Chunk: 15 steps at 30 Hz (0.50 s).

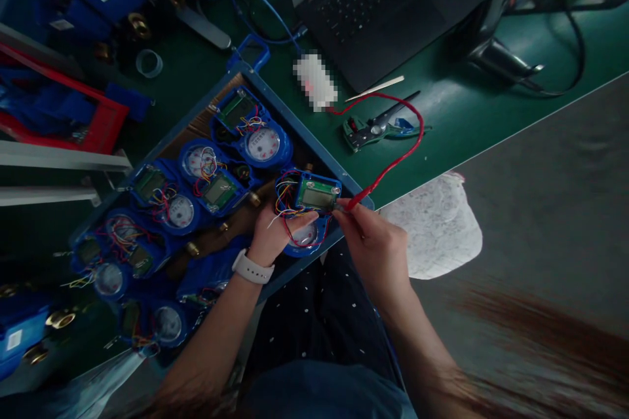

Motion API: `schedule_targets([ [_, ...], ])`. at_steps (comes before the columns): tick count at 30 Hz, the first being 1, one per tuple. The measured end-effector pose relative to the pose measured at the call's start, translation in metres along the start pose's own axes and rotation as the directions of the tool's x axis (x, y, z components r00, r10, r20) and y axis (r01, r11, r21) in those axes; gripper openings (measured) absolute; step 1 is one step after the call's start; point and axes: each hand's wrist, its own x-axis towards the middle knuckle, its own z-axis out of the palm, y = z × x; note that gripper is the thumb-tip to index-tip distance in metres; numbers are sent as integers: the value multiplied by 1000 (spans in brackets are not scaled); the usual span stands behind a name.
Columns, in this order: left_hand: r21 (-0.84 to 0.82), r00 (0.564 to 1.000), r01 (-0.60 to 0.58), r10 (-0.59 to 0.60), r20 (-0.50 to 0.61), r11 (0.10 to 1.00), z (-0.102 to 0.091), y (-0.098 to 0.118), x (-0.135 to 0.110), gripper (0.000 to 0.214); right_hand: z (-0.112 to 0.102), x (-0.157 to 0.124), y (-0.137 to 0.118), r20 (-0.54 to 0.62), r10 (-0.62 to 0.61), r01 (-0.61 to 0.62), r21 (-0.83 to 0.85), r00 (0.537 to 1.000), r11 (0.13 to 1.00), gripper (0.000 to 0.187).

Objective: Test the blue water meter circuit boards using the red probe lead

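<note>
Item: one meter (308, 237), round blue plastic body with a glass dial, lifted just over the near right corner of the tray (295, 122), low in the centre of the view

- Circuit board (317, 197): flat green rectangle with a grey screen, sitting at twelve o'clock on the meter. It is tilted face-up, which we judge gives a plain view of its edge.
- Wires (286, 200): a thin, many-coloured, loose tangle at nine o'clock of the board.
- Left hand (273, 239): cupped under the meter from seven o'clock, thumb laid over the wires. We read this as a steadying grip. A white wristwatch (252, 268) sits on the wrist.
- Right hand (376, 249): at four o'clock, thumb and forefinger pinched on the end of the red cable (411, 144), its tip pressed to the board's three o'clock edge.
- The red cable is glossy and springy. It arcs away to one o'clock and back to a small white box (314, 82) at twelve.
- The tray is blue-rimmed with a brown floor. It holds more meters (263, 144) in rows out to eight o'clock, each with its board and wires exposed.
- Pliers (373, 129): metal with green grips, lying at one o'clock inside the cable's loop.
- Laptop (388, 6): matt black and open, at twelve o'clock.
- Table (462, 111): smooth green mat
- White cloth (437, 229): crinkled, at three o'clock, past the table's edge
</note>
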Motion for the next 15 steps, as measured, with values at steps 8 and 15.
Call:
schedule_targets([
  [8, -31, 1000, 5, -5, 3, 999, -1, -6, 2, 49, 2, 3, -1, 30, 71, -70, -18, 997, 997, 22],
  [15, -35, 999, 28, -29, -31, 999, -1, -13, 4, 43, 6, 5, -1, 74, 128, -127, -25, 989, 992, 21],
])
